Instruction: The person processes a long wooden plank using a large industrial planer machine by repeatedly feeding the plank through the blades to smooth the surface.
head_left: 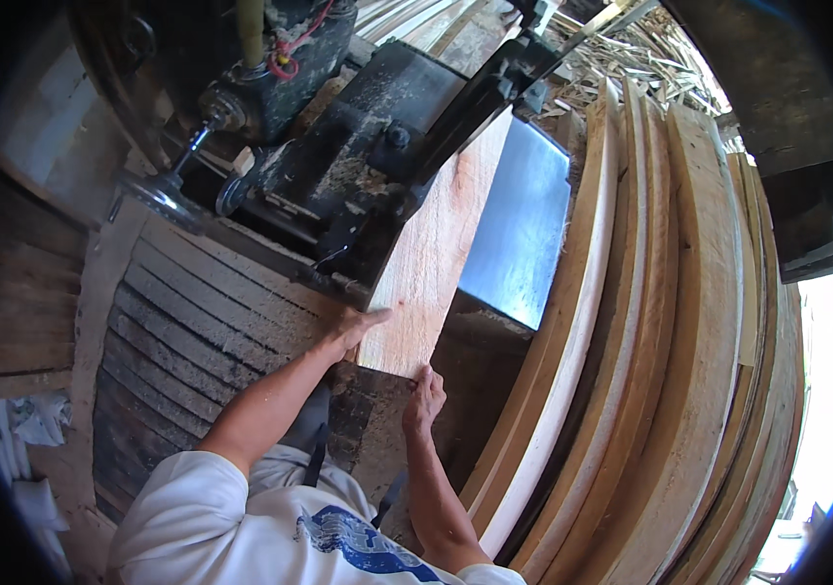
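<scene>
A light wooden board [426,253] lies lengthwise on the shiny metal bed [519,224] of a black machine [377,117], against a dark fence along its left side. My left hand [353,330] holds the board’s near left edge, thumb over the top face and the other fingers mostly hidden. My right hand [424,395] grips the board’s near right corner, thumb at the top edge and fingers curled beneath.
Long rough planks [689,341] stand along my right, with offcuts [645,44] behind. A handwheel [158,200] and red cable [285,58] are on the machine. A slatted wooden panel [173,341] lies left, beside white sheet scraps [41,419].
</scene>
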The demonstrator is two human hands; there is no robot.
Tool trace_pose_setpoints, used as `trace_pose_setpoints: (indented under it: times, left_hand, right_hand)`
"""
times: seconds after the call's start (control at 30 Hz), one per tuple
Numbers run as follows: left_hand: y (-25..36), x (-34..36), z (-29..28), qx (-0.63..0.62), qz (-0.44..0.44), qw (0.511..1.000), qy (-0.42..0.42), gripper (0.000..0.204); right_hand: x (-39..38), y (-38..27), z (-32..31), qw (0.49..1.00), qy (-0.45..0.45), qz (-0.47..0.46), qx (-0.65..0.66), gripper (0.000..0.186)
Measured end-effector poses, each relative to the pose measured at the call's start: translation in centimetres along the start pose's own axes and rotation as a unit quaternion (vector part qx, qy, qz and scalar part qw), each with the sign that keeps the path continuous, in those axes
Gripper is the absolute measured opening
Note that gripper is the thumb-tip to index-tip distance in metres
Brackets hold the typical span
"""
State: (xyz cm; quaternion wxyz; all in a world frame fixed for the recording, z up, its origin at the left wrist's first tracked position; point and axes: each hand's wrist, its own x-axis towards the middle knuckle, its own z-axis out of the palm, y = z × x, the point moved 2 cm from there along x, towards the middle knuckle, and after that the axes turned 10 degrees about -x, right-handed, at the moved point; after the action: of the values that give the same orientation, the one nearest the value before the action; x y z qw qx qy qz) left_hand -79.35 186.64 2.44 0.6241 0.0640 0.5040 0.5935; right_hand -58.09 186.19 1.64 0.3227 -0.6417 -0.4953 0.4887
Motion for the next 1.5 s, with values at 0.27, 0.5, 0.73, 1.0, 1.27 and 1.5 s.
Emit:
trace_pose_setpoints:
  times: [0.27,0.5,0.73,1.0,1.27,1.5]
  left_hand:
    - [-1.6,-2.3,-4.3,0.087,-0.032,0.99,0.107,0.044]
    - [-7.5,-4.7,-8.9,0.187,-0.038,0.965,0.178,0.049]
    - [-5.1,-5.0,-9.5,0.353,0.027,0.927,0.122,0.062]
    - [-4.5,-8.8,-10.3,0.483,0.018,0.872,0.074,0.068]
    - [-5.0,-13.6,-6.2,0.624,0.053,0.78,-0.017,0.079]
    - [-7.9,-14.2,-2.4,0.422,0.072,0.902,0.051,0.069]
  right_hand:
    - [18.2,-4.4,2.8,0.983,0.046,-0.084,-0.154,0.045]
    - [26.6,-9.1,4.1,0.968,-0.245,0.048,0.008,0.047]
    - [20.1,2.3,-3.1,0.935,-0.218,0.063,0.273,0.041]
    - [-12.0,19.7,-10.8,0.932,-0.178,0.31,0.059,0.049]
    - [-32.1,35.3,-19.4,0.923,-0.108,0.353,0.105,0.043]
    - [-44.7,40.5,-25.5,0.932,-0.031,0.338,0.127,0.046]
